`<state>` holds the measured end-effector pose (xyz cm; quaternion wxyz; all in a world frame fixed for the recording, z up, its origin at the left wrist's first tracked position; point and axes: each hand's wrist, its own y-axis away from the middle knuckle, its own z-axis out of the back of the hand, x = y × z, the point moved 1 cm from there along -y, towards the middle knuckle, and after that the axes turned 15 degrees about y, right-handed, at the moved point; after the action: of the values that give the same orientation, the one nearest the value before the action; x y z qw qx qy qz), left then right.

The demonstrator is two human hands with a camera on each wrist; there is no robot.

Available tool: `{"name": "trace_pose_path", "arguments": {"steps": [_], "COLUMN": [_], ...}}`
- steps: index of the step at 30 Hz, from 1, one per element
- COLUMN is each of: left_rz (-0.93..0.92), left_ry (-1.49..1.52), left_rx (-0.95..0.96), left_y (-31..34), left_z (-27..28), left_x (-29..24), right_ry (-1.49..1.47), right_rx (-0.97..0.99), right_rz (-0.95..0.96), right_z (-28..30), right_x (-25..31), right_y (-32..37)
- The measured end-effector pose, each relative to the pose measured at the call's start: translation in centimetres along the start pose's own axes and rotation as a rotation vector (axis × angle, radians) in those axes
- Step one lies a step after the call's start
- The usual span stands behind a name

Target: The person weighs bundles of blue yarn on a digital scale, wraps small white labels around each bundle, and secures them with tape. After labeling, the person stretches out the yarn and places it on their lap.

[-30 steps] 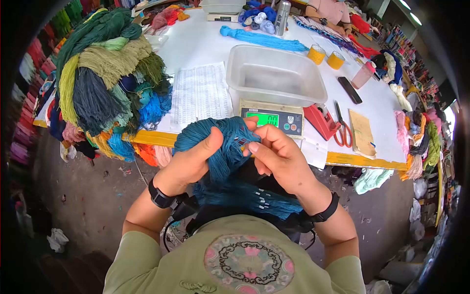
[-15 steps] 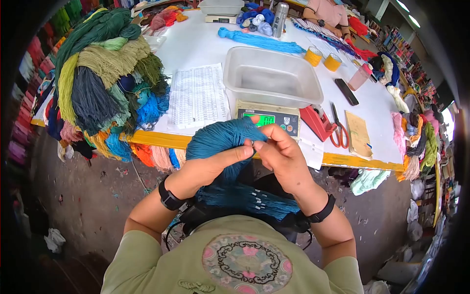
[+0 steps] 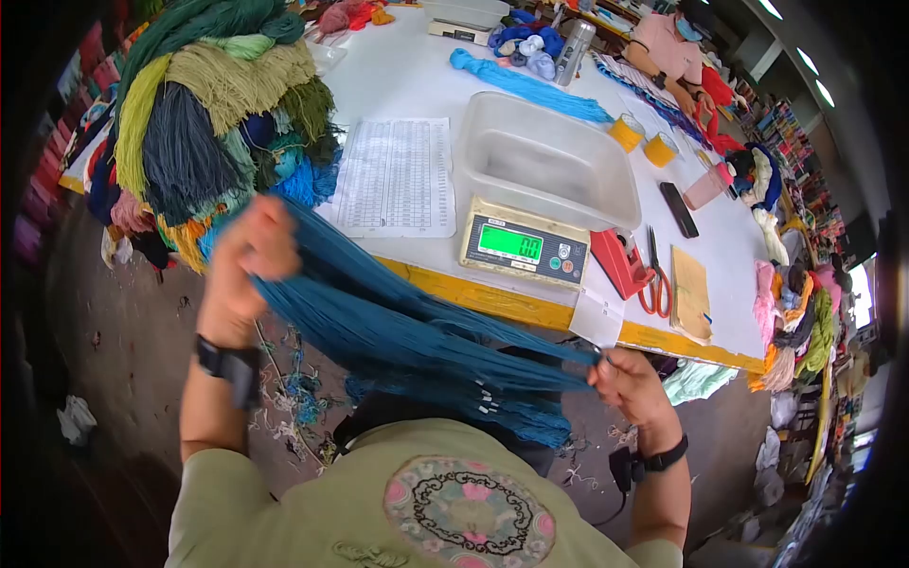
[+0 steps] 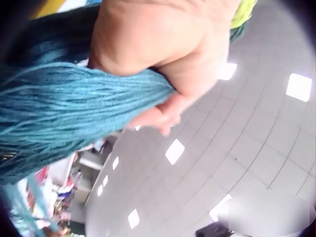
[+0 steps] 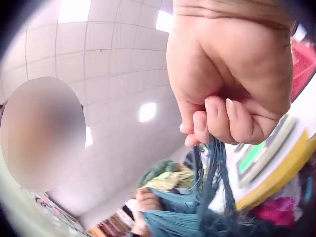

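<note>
A dark teal yarn skein (image 3: 379,317) is stretched between both hands above the lap, one end higher at the left. The left hand (image 3: 248,270), blurred in the head view, grips the upper end; in the left wrist view the yarn (image 4: 74,103) gathers into that hand (image 4: 158,44), its fingers curled round it. At the other end the right hand (image 3: 632,386) grips the strands. The right wrist view shows the right hand (image 5: 229,84) with curled fingers and strands (image 5: 215,168) hanging below them. More teal yarn with small white bands (image 3: 487,398) lies over the lap.
On the table (image 3: 417,85) stand a scale (image 3: 525,248) reading 0.0, a translucent tray (image 3: 549,161), a printed sheet (image 3: 393,180), a red dispenser (image 3: 620,263) and scissors (image 3: 655,284). Piled skeins (image 3: 222,95) stand at the left. Another person (image 3: 668,47) sits across.
The hands have moved from close together at the bunched skein to wide apart, left hand up and left, right hand right and lower. The skein is now drawn out long between them.
</note>
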<state>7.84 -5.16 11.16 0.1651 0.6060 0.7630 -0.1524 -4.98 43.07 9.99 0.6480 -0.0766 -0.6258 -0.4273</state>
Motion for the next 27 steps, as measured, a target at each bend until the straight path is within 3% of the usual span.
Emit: {"name": "trace_pose_path", "arguments": {"steps": [3,7,8,9,10,11,12,14,15,17,18,19,20,22,23,24,27], "left_rz": [-0.126,-0.442,-0.487,-0.486,-0.589,-0.690,-0.689,-0.857,-0.859,-0.907,-0.828,-0.748,-0.606,-0.408,-0.353,-0.328,-0.240], "left_ry": [0.202,-0.014,-0.046,-0.046,-0.044,-0.042,-0.039,-0.044,-0.038,0.081,0.021,-0.039,-0.112,-0.272,-0.360,-0.374,-0.422], "left_rx": [-0.108,-0.368,-0.463,-0.470,-0.433,-0.395,-0.395,-0.244,-0.247,-0.681,-0.688,-0.694,-0.528,-0.259,-0.159,-0.139,-0.184], "left_y": [0.2,2.5,3.2,4.0,5.5,6.3,6.6,7.2,9.3,2.8,2.2,1.8,1.8,0.8,-0.1,-1.3,-4.9], "left_z": [6.1,15.1,16.7,20.6,22.8,23.8,23.7,22.0,16.8,5.7,4.7,4.7,5.5,5.5,4.8,4.6,4.5], "left_x": [-10.0,-22.0,-25.0,-29.5,-32.5,-33.9,-33.4,-30.5,-22.4,-12.7,-9.7,-7.5,-5.7,-2.3,-0.4,1.3,6.1], "right_ry": [0.062,0.127,0.260,0.395,0.399,0.583,0.768,0.777,0.786,0.402,0.236,0.214,0.192,0.170,0.149,0.117,-0.211], "right_rx": [-0.141,-0.353,-0.424,-0.496,-0.497,-0.589,-0.680,-0.641,-0.597,-0.355,-0.225,-0.270,-0.315,-0.339,-0.395,-0.444,-0.285], "right_rz": [-0.181,-0.427,-0.520,-0.610,-0.611,-0.646,-0.677,-0.666,-0.655,-0.578,-0.496,-0.394,-0.292,0.073,0.401,0.555,0.891], "right_z": [3.9,10.5,12.0,13.7,15.8,18.0,19.1,18.2,16.6,12.8,12.0,10.0,8.7,9.3,9.2,9.6,11.7], "right_x": [-5.9,-13.4,-14.9,-16.5,-19.5,-22.9,-24.5,-24.4,-23.1,-15.7,-13.0,-8.6,-4.3,1.0,3.6,6.5,17.1], "right_y": [2.0,5.5,6.4,7.3,8.3,9.4,9.9,9.7,9.3,7.8,7.4,7.3,7.6,8.9,8.8,8.4,8.0]}}
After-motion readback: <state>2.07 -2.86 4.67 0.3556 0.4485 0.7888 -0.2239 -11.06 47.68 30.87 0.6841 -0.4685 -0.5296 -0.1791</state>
